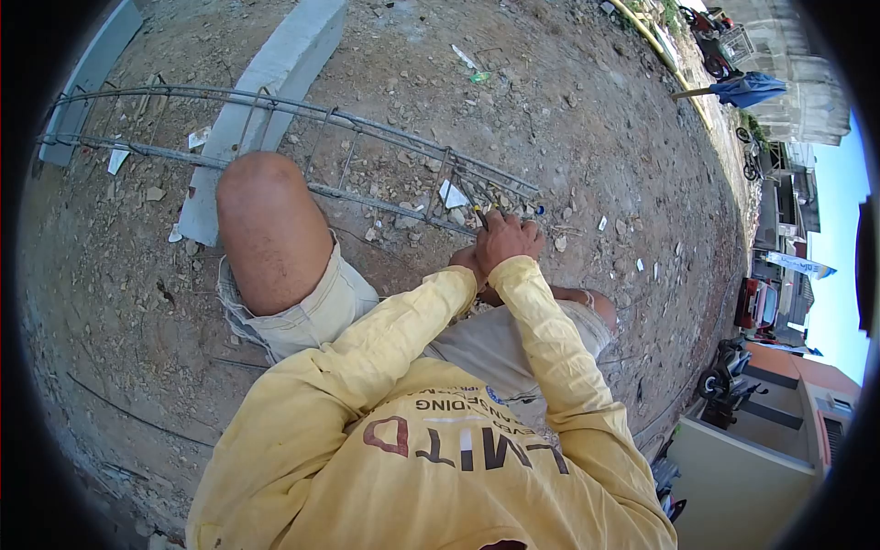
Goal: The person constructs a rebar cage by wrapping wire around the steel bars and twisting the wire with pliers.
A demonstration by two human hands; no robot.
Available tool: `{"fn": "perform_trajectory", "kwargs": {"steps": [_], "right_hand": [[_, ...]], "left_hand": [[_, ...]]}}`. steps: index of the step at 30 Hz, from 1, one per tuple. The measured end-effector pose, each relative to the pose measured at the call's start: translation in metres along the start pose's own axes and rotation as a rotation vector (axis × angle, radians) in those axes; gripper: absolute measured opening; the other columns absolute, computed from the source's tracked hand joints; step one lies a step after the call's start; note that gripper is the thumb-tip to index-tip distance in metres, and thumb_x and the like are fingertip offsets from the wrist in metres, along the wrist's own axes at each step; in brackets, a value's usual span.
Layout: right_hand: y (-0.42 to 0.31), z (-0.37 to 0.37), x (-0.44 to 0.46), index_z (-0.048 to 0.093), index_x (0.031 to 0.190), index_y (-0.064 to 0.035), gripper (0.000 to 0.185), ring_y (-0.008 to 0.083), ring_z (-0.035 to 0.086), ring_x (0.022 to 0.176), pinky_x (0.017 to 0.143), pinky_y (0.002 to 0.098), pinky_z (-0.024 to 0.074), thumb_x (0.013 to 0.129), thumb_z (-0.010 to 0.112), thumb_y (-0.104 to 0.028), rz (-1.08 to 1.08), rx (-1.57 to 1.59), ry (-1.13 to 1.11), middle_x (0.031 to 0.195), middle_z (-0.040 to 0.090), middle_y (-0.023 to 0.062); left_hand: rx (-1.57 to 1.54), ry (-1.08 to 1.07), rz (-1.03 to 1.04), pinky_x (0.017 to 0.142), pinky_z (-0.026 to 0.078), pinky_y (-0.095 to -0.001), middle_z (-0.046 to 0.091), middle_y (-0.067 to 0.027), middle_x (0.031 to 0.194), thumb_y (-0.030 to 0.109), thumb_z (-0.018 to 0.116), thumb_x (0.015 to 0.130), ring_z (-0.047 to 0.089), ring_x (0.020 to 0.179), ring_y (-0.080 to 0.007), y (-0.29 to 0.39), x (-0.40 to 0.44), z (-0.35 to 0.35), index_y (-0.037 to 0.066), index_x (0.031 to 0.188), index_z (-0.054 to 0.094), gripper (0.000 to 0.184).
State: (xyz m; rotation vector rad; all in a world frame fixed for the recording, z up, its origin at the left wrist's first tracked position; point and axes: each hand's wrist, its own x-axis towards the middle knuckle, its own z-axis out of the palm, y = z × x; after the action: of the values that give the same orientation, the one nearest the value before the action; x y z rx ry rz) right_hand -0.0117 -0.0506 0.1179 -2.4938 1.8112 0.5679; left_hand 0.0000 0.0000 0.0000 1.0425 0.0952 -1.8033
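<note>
Right hand, centre frame, fingers wrapped round a slim tool; left hand half hidden, grip can't be told. Rebar cage runs upper left to centre, crosspieces in place; what's left, unclear.

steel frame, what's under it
Two concrete posts and stony ground show beneath the steel frame; what lies behind the left knee is covered and cannot be seen.

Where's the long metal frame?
In the head view, the metal frame stretches across the upper left, over two grey beams, its right end by the right hand.
</note>
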Motion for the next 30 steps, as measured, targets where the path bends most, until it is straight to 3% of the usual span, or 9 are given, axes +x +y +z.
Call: {"fn": "perform_trajectory", "kwargs": {"steps": [2,12,17,20,23,24,27,30], "right_hand": [[0.001,-0.002,-0.002,0.061,0.111,-0.0182,0.028,0.0347,0.051,0.112,0.094,0.0555,0.0313,0.087,0.056,-0.031,-0.004,0.015,0.023,0.112,0.062,0.0102],[0.006,0.002,-0.001,0.063,0.107,-0.0156,0.028,0.0365,0.053,0.109,0.092,0.0520,0.0377,0.084,0.060,-0.031,-0.037,0.007,0.068,0.109,0.063,0.0112],[0.006,0.003,0.003,0.062,0.110,-0.0158,0.030,0.0377,0.053,0.108,0.089,0.0500,0.0427,0.084,0.060,-0.031,-0.023,0.047,0.015,0.112,0.060,0.0140],[0.016,0.007,0.005,0.059,0.118,-0.0146,0.039,0.0405,0.053,0.108,0.090,0.0491,0.0447,0.085,0.060,-0.036,-0.058,0.140,0.037,0.115,0.056,0.0192],[0.028,0.011,0.014,0.054,0.117,-0.0068,0.050,0.0445,0.051,0.108,0.090,0.0497,0.0458,0.086,0.059,-0.046,-0.005,0.183,0.013,0.122,0.048,0.0244],[0.030,0.012,0.020,0.050,0.120,-0.0027,0.063,0.0462,0.054,0.108,0.090,0.0500,0.0466,0.086,0.056,-0.056,-0.019,0.099,-0.041,0.121,0.050,0.0284],[0.037,0.004,0.030,0.049,0.123,-0.0019,0.068,0.0446,0.057,0.108,0.089,0.0491,0.0477,0.087,0.052,-0.060,0.012,0.160,-0.227,0.119,0.055,0.0296],[0.065,0.017,0.045,0.049,0.127,-0.0041,0.070,0.0433,0.059,0.105,0.087,0.0487,0.0484,0.087,0.050,-0.061,-0.092,0.136,-0.189,0.116,0.058,0.0283]], "left_hand": [[0.136,-0.024,0.072,0.067,0.049,-0.0318,0.067,-0.0054,0.091,0.037,0.066,0.086,0.062,0.077,-0.0138,0.002,-0.005,0.000,0.003,0.103,0.067,0.037],[-0.031,-0.051,0.059,0.071,0.049,-0.0307,0.067,-0.0057,0.097,0.027,0.063,0.089,0.063,0.083,-0.0145,-0.005,0.000,0.003,0.003,0.105,0.066,0.029],[0.037,-0.044,0.048,0.061,0.047,-0.0298,0.066,-0.0047,0.087,0.028,0.059,0.092,0.061,0.070,-0.0138,-0.004,0.001,0.000,0.004,0.105,0.066,0.028],[0.131,-0.012,0.001,0.052,0.044,-0.0288,0.064,-0.0034,0.079,0.031,0.054,0.094,0.056,0.059,-0.0113,0.006,-0.009,0.002,0.006,0.105,0.065,0.030],[0.128,-0.001,-0.014,0.043,0.035,-0.0268,0.053,0.0008,0.066,0.035,0.048,0.097,0.044,0.048,-0.0100,0.015,-0.021,0.006,0.008,0.095,0.062,0.030],[0.097,-0.006,-0.032,0.044,0.036,-0.0264,0.052,0.0013,0.067,0.037,0.048,0.096,0.045,0.049,-0.0096,0.014,-0.018,0.005,0.009,0.095,0.062,0.032],[0.065,-0.006,-0.059,0.047,0.040,-0.0259,0.053,0.0012,0.070,0.042,0.048,0.096,0.048,0.052,-0.0100,0.011,-0.012,0.000,0.010,0.097,0.063,0.035],[0.117,0.031,-0.047,0.047,0.045,-0.0269,0.058,-0.0010,0.073,0.046,0.049,0.094,0.052,0.054,-0.0122,0.009,-0.009,-0.004,0.010,0.105,0.063,0.041]]}}
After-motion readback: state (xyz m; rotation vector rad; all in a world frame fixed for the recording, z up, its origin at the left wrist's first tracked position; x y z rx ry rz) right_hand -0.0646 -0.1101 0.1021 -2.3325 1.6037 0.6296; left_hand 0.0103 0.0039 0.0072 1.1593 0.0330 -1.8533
